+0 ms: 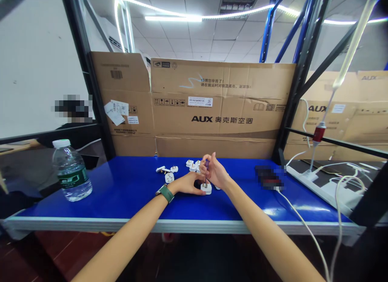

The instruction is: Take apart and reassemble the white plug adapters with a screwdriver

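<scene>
- Nearest, the table's [127, 201] blue top carries a water bottle [71, 170] far to the left.
- Loose white plugs [169, 177] lie left of the hands.
- Left hand [188, 183], its grip closed on the white plug [206, 188], steadies it at mid-table.
- Right hand [216, 172], grip clenched around a screwdriver [206, 168], stands it upright on that plug.
- Power strip [321, 187] lies far right.

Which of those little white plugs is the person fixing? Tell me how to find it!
Look at the long blue tabletop in front of the brown cardboard boxes. Near its middle, both hands meet: the left hand steadies one small white plastic plug. Unlike the loose white plugs scattered behind, a thin screwdriver held by the right hand stands on it.
</scene>
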The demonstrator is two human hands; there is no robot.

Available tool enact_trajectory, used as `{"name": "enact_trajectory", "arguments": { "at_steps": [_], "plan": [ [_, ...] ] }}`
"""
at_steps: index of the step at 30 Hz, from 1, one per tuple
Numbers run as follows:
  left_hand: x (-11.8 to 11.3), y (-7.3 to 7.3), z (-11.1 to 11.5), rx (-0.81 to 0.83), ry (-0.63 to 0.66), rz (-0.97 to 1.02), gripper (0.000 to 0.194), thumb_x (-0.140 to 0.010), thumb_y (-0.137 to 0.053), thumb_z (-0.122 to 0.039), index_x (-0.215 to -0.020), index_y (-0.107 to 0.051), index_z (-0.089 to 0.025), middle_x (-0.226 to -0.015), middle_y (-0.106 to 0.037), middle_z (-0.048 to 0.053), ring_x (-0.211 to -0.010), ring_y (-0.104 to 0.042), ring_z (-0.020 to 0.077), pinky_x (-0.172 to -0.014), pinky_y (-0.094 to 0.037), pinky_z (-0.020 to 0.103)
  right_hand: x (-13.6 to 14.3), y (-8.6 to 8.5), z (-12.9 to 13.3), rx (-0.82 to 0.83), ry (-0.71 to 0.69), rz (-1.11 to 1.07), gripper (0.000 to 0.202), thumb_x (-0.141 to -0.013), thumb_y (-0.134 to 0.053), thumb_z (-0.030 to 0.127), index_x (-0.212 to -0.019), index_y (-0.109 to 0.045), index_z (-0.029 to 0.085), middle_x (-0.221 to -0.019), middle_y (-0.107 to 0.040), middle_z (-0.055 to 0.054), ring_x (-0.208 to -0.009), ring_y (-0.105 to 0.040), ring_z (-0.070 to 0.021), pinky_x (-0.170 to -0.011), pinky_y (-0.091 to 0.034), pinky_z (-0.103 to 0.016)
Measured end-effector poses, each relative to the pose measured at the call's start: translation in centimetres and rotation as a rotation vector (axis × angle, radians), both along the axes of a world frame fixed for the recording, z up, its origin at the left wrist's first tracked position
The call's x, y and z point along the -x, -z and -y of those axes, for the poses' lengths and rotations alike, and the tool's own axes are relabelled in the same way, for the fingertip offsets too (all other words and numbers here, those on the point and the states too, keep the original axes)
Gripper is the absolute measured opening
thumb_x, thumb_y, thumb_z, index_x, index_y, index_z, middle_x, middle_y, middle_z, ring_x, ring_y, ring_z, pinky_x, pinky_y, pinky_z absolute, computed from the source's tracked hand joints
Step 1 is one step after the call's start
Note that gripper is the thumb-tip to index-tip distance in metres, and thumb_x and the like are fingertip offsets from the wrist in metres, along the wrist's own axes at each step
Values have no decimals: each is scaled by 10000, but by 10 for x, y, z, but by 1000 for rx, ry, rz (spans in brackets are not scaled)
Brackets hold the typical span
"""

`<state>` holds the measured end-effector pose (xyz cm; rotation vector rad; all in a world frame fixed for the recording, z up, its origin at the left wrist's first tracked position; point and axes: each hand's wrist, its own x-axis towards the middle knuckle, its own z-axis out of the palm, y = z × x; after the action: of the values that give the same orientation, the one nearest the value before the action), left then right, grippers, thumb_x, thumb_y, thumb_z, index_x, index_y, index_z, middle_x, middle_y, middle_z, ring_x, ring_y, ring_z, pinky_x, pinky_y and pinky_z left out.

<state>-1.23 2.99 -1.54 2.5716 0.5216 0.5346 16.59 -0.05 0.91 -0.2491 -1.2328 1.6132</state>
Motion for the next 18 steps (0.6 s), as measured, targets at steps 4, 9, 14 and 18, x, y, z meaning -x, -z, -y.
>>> {"name": "enact_trajectory", "arguments": {
  "at_steps": [4,9,14,18],
  "plan": [
    [0,0,0,7,-19,-10,362,-769,-789,-378,-1062,-734,-173,-966,-736,51,-868,-659,192,-811,-511,287,0,1,-1,-71,99,2,344,-857,-733,481,-816,-537,201,-747,-543,2,-560,-423,-101,-538,-327,-232],
    [0,-2,2,6,-33,-20,375,-761,-796,-370,-1074,-735,-173,-960,-733,49,-871,-656,193,-815,-510,287,1,3,-5,-41,75,10,400,-898,-656,556,-794,-575,179,-643,-467,14,-538,-406,-106,-542,-342,-244],
    [-1,-3,2,7,-10,-9,375,-763,-797,-374,-1071,-737,-169,-960,-734,53,-866,-660,190,-821,-514,285,0,-1,-1,-10,25,-38,381,-874,-673,578,-872,-538,222,-584,-385,56,-497,-286,-95,-488,-261,-213],
    [-1,-1,1,23,-12,-11,415,-765,-794,-380,-1122,-734,-179,-996,-743,58,-885,-666,193,-832,-518,289,0,1,-2,-78,95,-22,331,-836,-768,441,-838,-532,209,-683,-509,20,-567,-411,-104,-537,-342,-224]
  ]
}}
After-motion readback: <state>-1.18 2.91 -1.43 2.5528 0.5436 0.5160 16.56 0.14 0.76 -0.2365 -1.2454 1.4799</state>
